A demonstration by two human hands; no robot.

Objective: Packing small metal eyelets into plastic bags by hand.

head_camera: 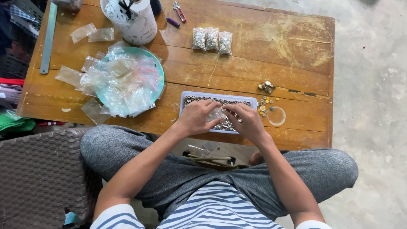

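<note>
Here, both hands meet over a shallow tray [186, 96] full of small shiny metal rings [193, 99], near the front edge of the wooden surface [288, 51]. The left hand [196, 117] and the right hand [246, 121] each pinch one side of a small clear bag [217, 114], holding it just above the rings. The fingers are curled in on the bag, not loose.

What could go wrong? The bag is thin and slippery. If one hand lets go, it may tip and drop its rings. Most would land back in the tray, but some could bounce out. The tray sits close to the front edge, so rings that roll toward the person may fall onto the lap or the floor. A bump from a wrist could also push the tray off that edge.

To the right of the tray lie a few loose little coloured pieces [265, 106] and a clear round lid [276, 115]. A sweeping right hand could scatter them.

To the left, a heap of empty clear bags [123, 80] rests on a teal plate, near the tray. Three filled bags [212, 40] lie further back. The far right part of the surface gives the most room to move.
</note>
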